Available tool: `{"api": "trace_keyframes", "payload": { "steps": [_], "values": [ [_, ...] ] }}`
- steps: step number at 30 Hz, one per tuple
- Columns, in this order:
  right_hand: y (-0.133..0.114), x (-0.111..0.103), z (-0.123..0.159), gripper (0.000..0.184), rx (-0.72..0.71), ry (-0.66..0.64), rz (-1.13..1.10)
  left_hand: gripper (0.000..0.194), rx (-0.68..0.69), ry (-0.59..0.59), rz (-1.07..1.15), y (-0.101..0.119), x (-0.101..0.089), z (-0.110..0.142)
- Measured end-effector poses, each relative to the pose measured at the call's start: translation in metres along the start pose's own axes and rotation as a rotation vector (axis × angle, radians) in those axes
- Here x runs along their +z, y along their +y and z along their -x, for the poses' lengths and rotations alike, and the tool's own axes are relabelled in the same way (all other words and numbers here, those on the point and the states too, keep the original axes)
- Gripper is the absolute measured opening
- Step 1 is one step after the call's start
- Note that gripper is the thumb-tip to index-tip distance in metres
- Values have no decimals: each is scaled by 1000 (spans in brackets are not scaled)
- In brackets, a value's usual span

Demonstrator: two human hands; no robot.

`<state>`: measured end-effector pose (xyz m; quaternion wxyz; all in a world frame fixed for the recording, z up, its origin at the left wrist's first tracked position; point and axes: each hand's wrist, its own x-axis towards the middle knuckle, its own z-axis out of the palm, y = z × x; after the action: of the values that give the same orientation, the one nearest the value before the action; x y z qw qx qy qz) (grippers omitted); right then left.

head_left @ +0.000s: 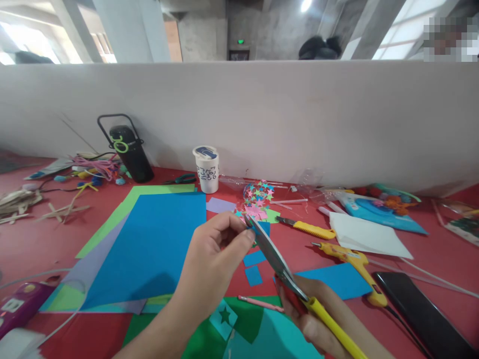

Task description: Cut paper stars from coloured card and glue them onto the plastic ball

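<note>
My left hand (pixel 215 264) is closed in a pinch, thumb against fingertips. A small blue bit of paper (pixel 250 227) shows at the fingertips, mostly hidden by them. My right hand (pixel 318 319) grips scissors (pixel 271 252) with red and yellow handles, their blades angled up to my left fingertips. Just beyond lies a heap of small coloured paper stars (pixel 258 192). Below the blades, small blue paper rectangles (pixel 253 275) rest on the red table. Nearer me is a light blue paper piece with a star-shaped hole (pixel 219 321), beside a pink pencil (pixel 260 303).
Large blue sheets (pixel 157 239) lie at left. A white cup (pixel 208 172) and black bottle (pixel 130 154) stand by the white partition (pixel 239 109). On the right are a yellow craft knife (pixel 312 228), a yellow glue gun (pixel 350 257) and a black phone-like slab (pixel 419 309).
</note>
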<state>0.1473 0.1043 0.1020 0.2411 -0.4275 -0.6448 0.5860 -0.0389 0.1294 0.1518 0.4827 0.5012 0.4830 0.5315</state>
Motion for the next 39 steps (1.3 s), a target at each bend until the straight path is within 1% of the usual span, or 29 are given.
{"api": "trace_keyframes", "payload": {
  "steps": [3, 8, 10, 13, 16, 18, 20, 24, 27, 35, 39],
  "values": [
    [-4, 5, 3, 63, -4, 12, -45, 17, 10, 10, 8, -3, 5, 2],
    [-9, 12, 7, 55, -124, 74, -47, 20, 26, -13, 11, -7, 7, 4],
    [-8, 11, 6, 55, -106, 77, -37, 20, 18, -17, 27, -8, 6, 3],
    [0, 6, 3, 58, -46, 52, -7, 19, 6, -22, 58, -7, 5, 2],
    [10, 0, -1, 62, -61, 17, 7, 17, 6, -17, 52, -6, 5, 2],
    [13, -2, -1, 62, -80, 13, 13, 16, 12, -10, 34, -6, 5, 2],
    [11, -3, 2, 59, -82, 35, 21, 16, 26, -9, 19, -5, 4, 2],
    [-2, -1, 10, 56, -79, 113, 67, 18, 35, -32, 4, -4, 3, 2],
    [-8, 3, 11, 56, -70, 125, 85, 17, 27, -36, -2, -4, 2, 2],
    [-9, 10, 8, 56, -43, 155, 60, 17, 11, -19, 24, -4, 4, 1],
    [-9, 12, 9, 54, -68, 177, 57, 17, 0, -13, 30, -4, 5, 2]
  ]
}}
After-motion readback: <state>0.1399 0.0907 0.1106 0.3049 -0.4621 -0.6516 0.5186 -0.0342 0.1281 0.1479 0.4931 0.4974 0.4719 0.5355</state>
